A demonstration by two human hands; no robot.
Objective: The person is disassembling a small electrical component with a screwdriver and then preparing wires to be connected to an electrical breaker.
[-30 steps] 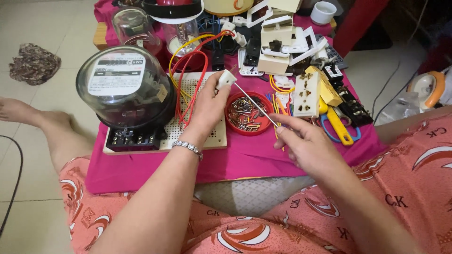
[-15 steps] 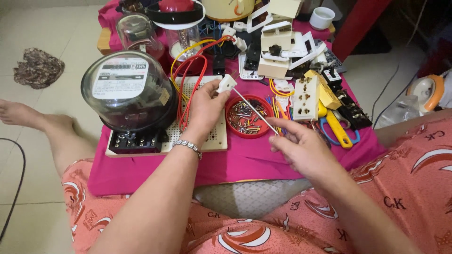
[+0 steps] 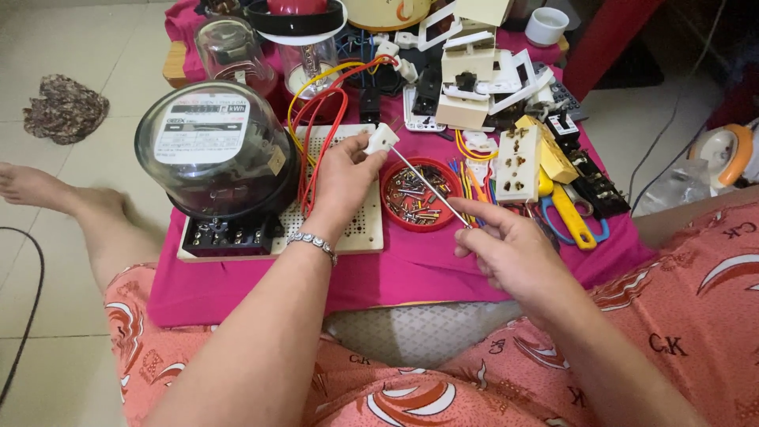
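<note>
My left hand [image 3: 341, 175] holds a small white plastic fitting [image 3: 380, 139] between thumb and fingers, above a perforated cream board [image 3: 365, 223]. My right hand [image 3: 506, 251] pinches the handle end of a thin metal screwdriver [image 3: 427, 183], whose tip reaches up to the white fitting. Under the shaft lies a red round lid [image 3: 389, 194] filled with several screws. Red and yellow wires [image 3: 320, 119] loop over the board beside my left hand.
A round glass-domed electricity meter [image 3: 212, 154] sits on the board's left part. White sockets [image 3: 515, 162], switch parts, yellow-handled scissors [image 3: 571, 217] and a glass jar [image 3: 229, 49] crowd the pink cloth [image 3: 411, 277]. A bare foot [image 3: 32, 186] rests on the tiled floor.
Both hands have shifted slightly while keeping hold of the fitting and the screwdriver; the camera view has tilted a little.
</note>
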